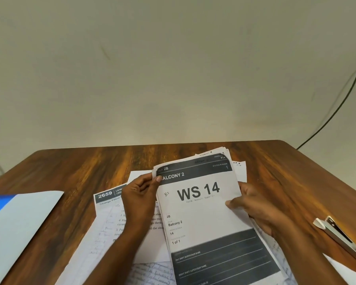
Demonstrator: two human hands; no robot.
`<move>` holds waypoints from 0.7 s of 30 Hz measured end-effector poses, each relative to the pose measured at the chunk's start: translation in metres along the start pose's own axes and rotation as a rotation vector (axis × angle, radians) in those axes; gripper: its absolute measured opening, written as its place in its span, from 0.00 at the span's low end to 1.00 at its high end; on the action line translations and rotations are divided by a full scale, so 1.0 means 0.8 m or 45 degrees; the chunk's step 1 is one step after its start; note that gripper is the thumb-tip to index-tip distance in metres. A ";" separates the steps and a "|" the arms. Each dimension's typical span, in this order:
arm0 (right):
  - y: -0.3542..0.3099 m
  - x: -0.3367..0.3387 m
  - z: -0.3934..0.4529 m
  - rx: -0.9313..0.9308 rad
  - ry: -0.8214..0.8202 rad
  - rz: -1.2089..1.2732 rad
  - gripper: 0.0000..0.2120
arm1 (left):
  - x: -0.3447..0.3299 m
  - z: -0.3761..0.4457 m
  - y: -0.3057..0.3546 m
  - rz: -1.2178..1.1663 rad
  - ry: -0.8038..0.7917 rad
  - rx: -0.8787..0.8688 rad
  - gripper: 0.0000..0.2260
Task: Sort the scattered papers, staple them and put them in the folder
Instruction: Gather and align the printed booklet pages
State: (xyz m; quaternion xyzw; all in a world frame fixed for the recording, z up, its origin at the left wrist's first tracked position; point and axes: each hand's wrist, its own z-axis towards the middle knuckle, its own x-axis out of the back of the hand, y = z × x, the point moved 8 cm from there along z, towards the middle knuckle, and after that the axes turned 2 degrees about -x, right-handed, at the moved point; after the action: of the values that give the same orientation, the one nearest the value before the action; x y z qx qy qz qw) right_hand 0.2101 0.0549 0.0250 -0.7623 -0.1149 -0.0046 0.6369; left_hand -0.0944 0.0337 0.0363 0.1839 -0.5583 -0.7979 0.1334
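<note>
Hands hold the stack [201, 204] up off the table [74, 171] to line up its edges: left hand [141, 195] pinches the top corner, right hand [253, 204] grips the side; folder [19, 221] and stapler [337, 233] wait nearby

Bench [74, 171]: I see dark wood grain, with its far edge against the wall. Loose papers [109, 214] lie spread on it near the front, the landmark. Left of the papers: a folder [19, 223], grey with a blue part showing. Right of the papers, well apart: a metal stapler [337, 235], lying at a slant.
</note>
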 end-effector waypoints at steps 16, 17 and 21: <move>-0.043 0.051 -0.017 0.612 0.711 0.039 0.11 | -0.021 -0.003 -0.010 -0.045 -0.109 0.029 0.08; -0.044 0.053 -0.018 0.612 0.707 0.064 0.10 | -0.021 -0.002 -0.011 -0.038 -0.104 0.029 0.07; -0.047 0.061 -0.022 0.639 0.726 0.093 0.06 | -0.019 -0.001 -0.014 -0.029 -0.088 0.043 0.09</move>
State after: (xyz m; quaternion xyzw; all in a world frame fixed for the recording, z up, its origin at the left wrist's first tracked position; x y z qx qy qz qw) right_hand 0.2528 0.0521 0.0726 -0.5545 0.0967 -0.1654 0.8098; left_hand -0.0803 0.0435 0.0278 0.1650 -0.5738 -0.7957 0.1018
